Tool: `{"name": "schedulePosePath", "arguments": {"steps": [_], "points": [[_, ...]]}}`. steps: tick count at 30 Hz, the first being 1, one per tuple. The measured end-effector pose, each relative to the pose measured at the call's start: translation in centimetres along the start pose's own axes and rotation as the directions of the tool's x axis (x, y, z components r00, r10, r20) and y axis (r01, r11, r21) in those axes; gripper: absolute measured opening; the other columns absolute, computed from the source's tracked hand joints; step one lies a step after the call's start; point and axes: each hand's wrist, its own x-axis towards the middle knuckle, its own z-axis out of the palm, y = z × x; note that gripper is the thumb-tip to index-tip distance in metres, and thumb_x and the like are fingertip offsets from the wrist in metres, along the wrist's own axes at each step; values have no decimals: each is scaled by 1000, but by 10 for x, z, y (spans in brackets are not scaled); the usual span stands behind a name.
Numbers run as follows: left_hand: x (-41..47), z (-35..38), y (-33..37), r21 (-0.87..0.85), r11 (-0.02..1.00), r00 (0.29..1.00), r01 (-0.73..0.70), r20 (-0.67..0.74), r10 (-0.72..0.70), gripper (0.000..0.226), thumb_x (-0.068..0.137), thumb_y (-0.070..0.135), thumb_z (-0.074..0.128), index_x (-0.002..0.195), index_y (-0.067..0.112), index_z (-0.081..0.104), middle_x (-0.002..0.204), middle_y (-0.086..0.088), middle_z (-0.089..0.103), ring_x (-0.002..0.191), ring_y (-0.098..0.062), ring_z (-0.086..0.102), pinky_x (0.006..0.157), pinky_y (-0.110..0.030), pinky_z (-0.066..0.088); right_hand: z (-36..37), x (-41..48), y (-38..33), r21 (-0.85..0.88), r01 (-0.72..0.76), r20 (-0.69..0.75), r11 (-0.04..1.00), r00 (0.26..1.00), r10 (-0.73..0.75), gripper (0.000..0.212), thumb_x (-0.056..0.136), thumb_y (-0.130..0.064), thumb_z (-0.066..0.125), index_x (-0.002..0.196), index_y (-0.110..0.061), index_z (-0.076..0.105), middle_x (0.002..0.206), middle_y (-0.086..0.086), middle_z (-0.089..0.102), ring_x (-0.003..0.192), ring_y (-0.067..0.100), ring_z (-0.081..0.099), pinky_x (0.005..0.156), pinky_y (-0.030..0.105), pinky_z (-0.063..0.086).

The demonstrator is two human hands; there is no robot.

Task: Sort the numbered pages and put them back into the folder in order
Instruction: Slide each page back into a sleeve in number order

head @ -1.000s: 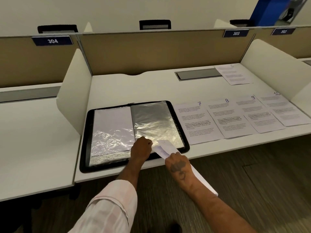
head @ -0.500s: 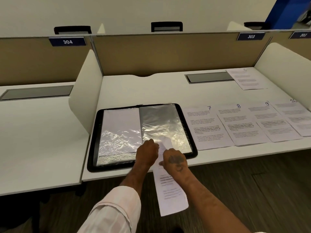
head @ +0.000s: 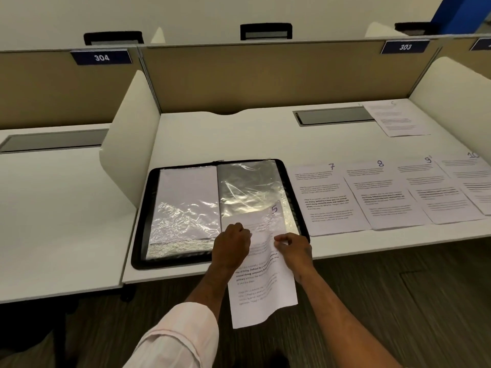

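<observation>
— While the white desk (head: 239, 139) fills most of the view, the black folder (head: 144, 208) lies open at its front edge, both leaves showing crinkled plastic.

— And to the right of it?

— A row of sheets, overlapping edge on edge: page 7 (head: 326, 197) just beside the folder, then page 8 (head: 382, 197), page 9 (head: 435, 197) and page 10 (head: 475, 187). A lone sheet (head: 396, 118) sits apart at the far right corner, its number too faint to read.

— Where is the one in play?

— Page 5 (head: 261, 296) is partway into the clear sleeve (head: 249, 187) on the folder's right leaf. Its numbered top shows through the plastic, and its lower part hangs off the desk's front edge, buckled in the middle.

— The hands, then!

— The left hand (head: 231, 248) is at the sleeve's mouth, fingers (head: 243, 231) curled tight; as far as I can see they pinch the sleeve's lower lip over the page's left edge. The right hand (head: 295, 252) takes the page's right edge, thumb and forefinger (head: 281, 239) closed narrow on the paper, and the other fingers are tucked behind it.
</observation>
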Motion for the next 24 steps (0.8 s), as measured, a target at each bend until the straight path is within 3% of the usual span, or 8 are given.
{"name": "schedulePosePath", "arguments": {"steps": [3,5,8,10,14,17,19,24], "points": [[2,5,-1,17,1000,1000,-5,-7,5,16,88,24,65,74,17,68,76,2,58,66,-19,59,46,-30,44,4,15,-2,36,-12,-74,999,997,14,11,87,-15,70,98,-14,69,99,-1,65,94,15,61,66,17,43],[2,7,-3,19,1000,999,14,32,-14,10,88,24,63,88,16,71,88,0,62,77,-22,62,53,-33,49,7,25,-3,61,-28,-105,998,994,34,16,85,-16,72,97,-12,64,100,4,64,90,17,61,61,20,43],[-2,9,-6,55,995,989,83,121,-89,25,92,21,56,114,15,66,111,-5,61,98,-26,60,71,-39,52,6,33,-3,86,-41,-89,995,995,49,29,85,-18,74,105,-9,54,101,5,59,78,11,57,55,19,40],[-6,10,-9,115,990,979,87,173,-106,27,95,19,49,116,15,65,116,-5,58,103,-25,58,76,-40,51,1,34,1,144,-81,-44,986,995,89,38,84,-20,75,110,-12,48,99,4,57,77,11,58,53,20,43],[-13,14,-16,147,988,983,57,166,-81,20,93,19,53,107,15,67,110,-3,61,98,-24,60,72,-38,51,-15,31,25,163,-217,127,963,972,197,55,72,-19,85,113,-10,50,104,7,66,88,24,67,74,38,58],[-16,20,-19,174,984,993,37,108,-57,12,80,20,72,92,17,72,91,0,66,78,-20,64,57,-33,51,-30,21,43,18,-333,394,943,869,299,34,77,-13,80,107,-10,66,107,9,72,93,25,71,80,42,58],[-16,25,-20,162,987,999,22,45,-29,16,75,19,78,90,17,72,88,0,67,73,-20,65,53,-33,51,-35,16,53,-82,-337,479,938,812,334,33,80,-14,78,111,-15,66,106,5,73,97,24,69,81,41,58],[-10,41,-26,91,995,998,51,14,-53,48,85,21,71,131,11,60,130,-14,61,113,-32,63,82,-46,56,-29,14,60,12,-284,461,959,853,246,33,85,-8,71,117,-12,65,109,4,72,99,20,69,86,36,57]]}}
